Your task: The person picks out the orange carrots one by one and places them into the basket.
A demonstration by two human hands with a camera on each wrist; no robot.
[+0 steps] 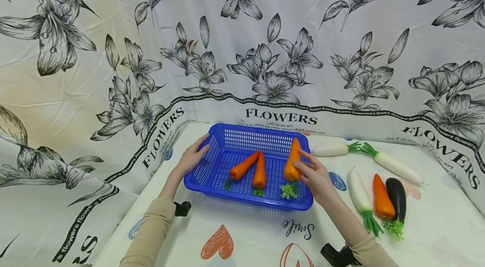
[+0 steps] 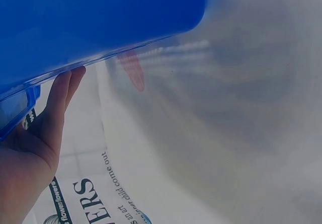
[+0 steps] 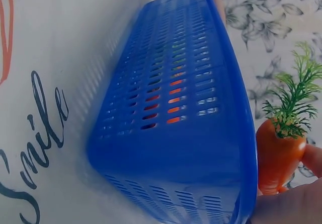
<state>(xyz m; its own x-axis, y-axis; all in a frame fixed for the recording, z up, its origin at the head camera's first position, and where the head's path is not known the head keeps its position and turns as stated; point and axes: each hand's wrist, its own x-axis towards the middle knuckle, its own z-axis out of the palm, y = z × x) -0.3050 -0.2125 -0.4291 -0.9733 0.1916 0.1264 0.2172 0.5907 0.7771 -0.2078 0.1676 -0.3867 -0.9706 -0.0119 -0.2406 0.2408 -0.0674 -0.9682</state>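
Note:
A blue plastic basket [image 1: 248, 201] with perforated walls stands on the table in the head view. My left hand [image 1: 191, 157] grips its left rim, with fingers along the outside in the left wrist view. At the basket's right end, my right hand [image 1: 314, 174] holds an orange carrot [image 1: 292, 161] between thumb and fingers. This carrot's leafy green top [image 3: 294, 103] points toward me and shows above the rim in the right wrist view. Two slimmer carrots, one on the left [image 1: 242, 167] and one on the right [image 1: 259, 174], lie on the basket's floor with their tips together.
Right of the basket lie a white radish [image 1: 329, 149], another radish [image 1: 398, 167] and a third radish [image 1: 358, 189]. Close by, a carrot [image 1: 382, 199] rests beside a dark eggplant [image 1: 396, 195]. A flower-printed curtain [image 1: 242, 60] hangs behind the table.

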